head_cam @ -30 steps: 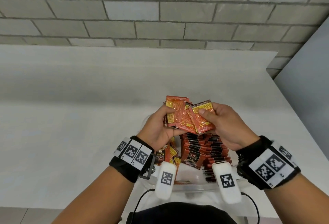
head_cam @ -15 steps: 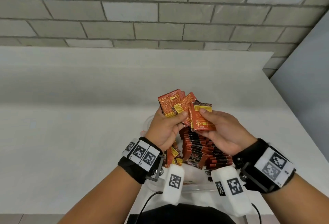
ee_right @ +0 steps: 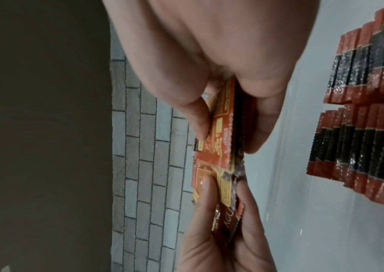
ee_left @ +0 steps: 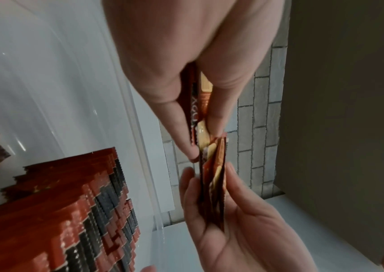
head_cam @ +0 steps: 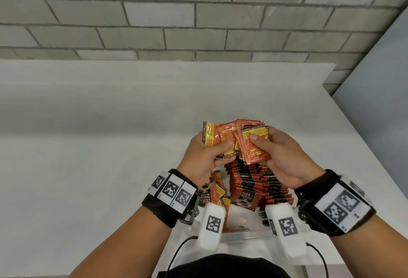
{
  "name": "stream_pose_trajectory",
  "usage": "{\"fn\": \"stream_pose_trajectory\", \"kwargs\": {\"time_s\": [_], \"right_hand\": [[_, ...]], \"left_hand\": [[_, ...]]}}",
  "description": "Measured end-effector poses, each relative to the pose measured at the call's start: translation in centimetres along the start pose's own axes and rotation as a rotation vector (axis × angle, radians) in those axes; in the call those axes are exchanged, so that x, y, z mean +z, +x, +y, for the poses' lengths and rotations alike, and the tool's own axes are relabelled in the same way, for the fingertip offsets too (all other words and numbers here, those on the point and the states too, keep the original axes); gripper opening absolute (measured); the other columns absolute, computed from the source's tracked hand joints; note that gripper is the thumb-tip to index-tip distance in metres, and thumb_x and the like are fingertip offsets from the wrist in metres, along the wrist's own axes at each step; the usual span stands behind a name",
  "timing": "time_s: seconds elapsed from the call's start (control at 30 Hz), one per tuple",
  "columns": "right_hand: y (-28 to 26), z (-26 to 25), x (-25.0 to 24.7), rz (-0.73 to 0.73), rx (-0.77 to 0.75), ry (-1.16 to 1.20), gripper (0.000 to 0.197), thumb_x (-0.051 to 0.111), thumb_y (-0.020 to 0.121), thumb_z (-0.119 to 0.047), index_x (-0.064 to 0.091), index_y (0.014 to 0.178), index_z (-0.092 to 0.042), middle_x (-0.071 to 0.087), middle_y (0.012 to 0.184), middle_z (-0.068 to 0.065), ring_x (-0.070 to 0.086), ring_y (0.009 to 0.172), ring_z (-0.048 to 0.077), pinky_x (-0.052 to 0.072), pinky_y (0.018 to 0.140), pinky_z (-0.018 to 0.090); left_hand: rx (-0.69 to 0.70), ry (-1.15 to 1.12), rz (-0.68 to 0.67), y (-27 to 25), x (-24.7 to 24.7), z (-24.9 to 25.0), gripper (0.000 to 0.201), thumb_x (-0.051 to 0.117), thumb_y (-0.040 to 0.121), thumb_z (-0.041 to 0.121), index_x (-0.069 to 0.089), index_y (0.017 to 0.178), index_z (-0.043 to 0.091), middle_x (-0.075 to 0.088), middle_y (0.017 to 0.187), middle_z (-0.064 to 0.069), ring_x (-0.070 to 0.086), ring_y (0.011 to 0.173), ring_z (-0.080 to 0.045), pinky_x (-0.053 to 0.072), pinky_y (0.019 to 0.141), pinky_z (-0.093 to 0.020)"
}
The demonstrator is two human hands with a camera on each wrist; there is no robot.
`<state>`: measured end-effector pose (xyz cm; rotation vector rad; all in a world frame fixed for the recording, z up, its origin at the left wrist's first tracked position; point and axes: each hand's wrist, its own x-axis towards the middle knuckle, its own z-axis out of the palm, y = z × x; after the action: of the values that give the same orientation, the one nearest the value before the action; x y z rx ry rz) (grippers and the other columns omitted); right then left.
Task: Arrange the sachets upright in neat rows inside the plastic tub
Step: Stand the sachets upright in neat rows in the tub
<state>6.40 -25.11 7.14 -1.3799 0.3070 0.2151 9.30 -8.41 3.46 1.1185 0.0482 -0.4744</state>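
Above the clear plastic tub both hands hold a fan of orange-red sachets. My left hand grips several of them between thumb and fingers. My right hand pinches the front sachets at the fan's right side. In the left wrist view the held sachets show edge-on between the two hands. The right wrist view shows the right thumb on a held sachet. Below, rows of upright sachets stand in the tub, with a few loose sachets to their left.
The tub sits at the near edge of a white table. A grey brick wall stands behind and a grey panel to the right. The tub's clear wall rises beside the rows.
The right hand has turned its sachet from tilted to more upright and brought it against the left hand's bundle. Both hands stay above the tub.
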Motion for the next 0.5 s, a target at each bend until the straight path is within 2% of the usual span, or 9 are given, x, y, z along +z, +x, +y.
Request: {"fn": "stream_pose_trajectory", "kwargs": {"time_s": [0.13, 0.2, 0.3, 0.37, 0.5], "right_hand": [[0.3, 0.0, 0.1, 0.026, -0.025, -0.105, 0.024, 0.056, 0.091, -0.01, 0.058, 0.115, -0.008, 0.07, 0.105, 0.01, 0.069, 0.088, 0.018, 0.054, 0.07, 0.026], [0.5, -0.1, -0.3, 0.046, -0.038, -0.113, 0.026, 0.056, 0.091, -0.01, 0.058, 0.117, -0.006, 0.07, 0.106, 0.011, 0.068, 0.091, 0.021, 0.054, 0.077, 0.032], [0.6, -0.6, -1.1, 0.044, -0.045, -0.122, 0.027, 0.056, 0.091, -0.01, 0.057, 0.117, -0.006, 0.07, 0.106, 0.012, 0.068, 0.095, 0.025, 0.053, 0.086, 0.039], [0.6, -1.1, -1.6, 0.019, -0.048, -0.167, 0.025, 0.057, 0.091, -0.01, 0.057, 0.116, -0.006, 0.071, 0.102, 0.011, 0.069, 0.09, 0.023, 0.055, 0.083, 0.036], [0.6, -1.7, -2.3, -0.053, -0.044, -0.279, 0.023, 0.058, 0.09, -0.007, 0.058, 0.114, -0.006, 0.071, 0.098, 0.008, 0.07, 0.085, 0.017, 0.055, 0.07, 0.024]], "left_hand": [[-0.024, 0.053, 0.001, 0.3, 0.1, 0.1, 0.025, 0.065, 0.086, 0.005, 0.063, 0.11, 0.01, 0.071, 0.106, -0.009, 0.068, 0.1, -0.024, 0.059, 0.075, -0.038], [-0.071, -0.041, 0.0, 0.5, 0.3, 0.4, 0.016, 0.054, 0.094, 0.011, 0.061, 0.107, 0.007, 0.07, 0.101, -0.014, 0.068, 0.093, -0.027, 0.06, 0.07, -0.039], [-0.108, -0.088, -0.02, 0.6, 0.4, 0.8, 0.02, 0.038, 0.099, 0.014, 0.058, 0.1, 0.007, 0.071, 0.085, -0.014, 0.067, 0.078, -0.031, 0.058, 0.062, -0.039], [-0.122, 0.012, -0.073, 0.5, 0.6, 0.9, 0.018, 0.04, 0.1, 0.013, 0.055, 0.108, 0.01, 0.071, 0.086, -0.015, 0.069, 0.073, -0.031, 0.058, 0.059, -0.036], [-0.131, 0.177, -0.128, 0.4, 0.8, 0.7, 0.025, 0.053, 0.096, 0.02, 0.056, 0.12, 0.011, 0.072, 0.091, -0.01, 0.07, 0.066, -0.022, 0.056, 0.048, -0.028]]}}
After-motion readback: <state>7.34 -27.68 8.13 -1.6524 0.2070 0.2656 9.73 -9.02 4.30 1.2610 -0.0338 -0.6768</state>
